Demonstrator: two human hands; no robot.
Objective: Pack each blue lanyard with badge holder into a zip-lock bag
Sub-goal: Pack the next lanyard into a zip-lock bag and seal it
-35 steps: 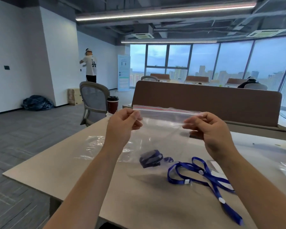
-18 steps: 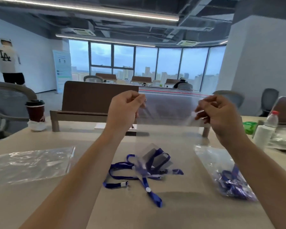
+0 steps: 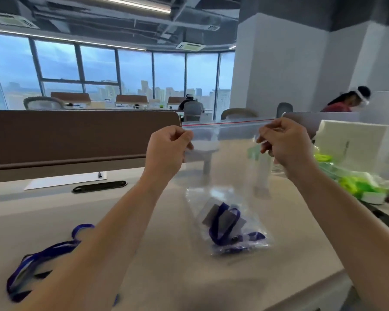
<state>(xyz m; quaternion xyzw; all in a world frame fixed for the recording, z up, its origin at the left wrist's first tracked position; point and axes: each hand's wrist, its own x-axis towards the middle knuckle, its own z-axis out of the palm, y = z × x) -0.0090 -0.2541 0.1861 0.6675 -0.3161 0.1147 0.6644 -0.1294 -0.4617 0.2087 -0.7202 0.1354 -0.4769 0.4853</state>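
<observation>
A clear zip-lock bag (image 3: 229, 140) with a red strip along its top is held up over the table. My left hand (image 3: 166, 151) pinches its top left corner and my right hand (image 3: 283, 142) pinches its top right corner. A blue lanyard with badge holder (image 3: 226, 227) shows low in clear plastic at the table surface. I cannot tell whether only the held bag surrounds it or a second bag lies behind. Another blue lanyard (image 3: 43, 261) lies loose on the table at the lower left, partly hidden by my left forearm.
Bags of green lanyards (image 3: 357, 185) and a white box (image 3: 355, 144) crowd the right side. A brown divider (image 3: 76, 135) runs along the back of the table (image 3: 166, 277), with a white paper (image 3: 65, 180) and a black cable slot (image 3: 99, 186) before it. A person (image 3: 346, 102) sits beyond.
The view has swung to the right, so the loose lanyard now sits at the far left. Both hands still hold the bag up by its top corners.
</observation>
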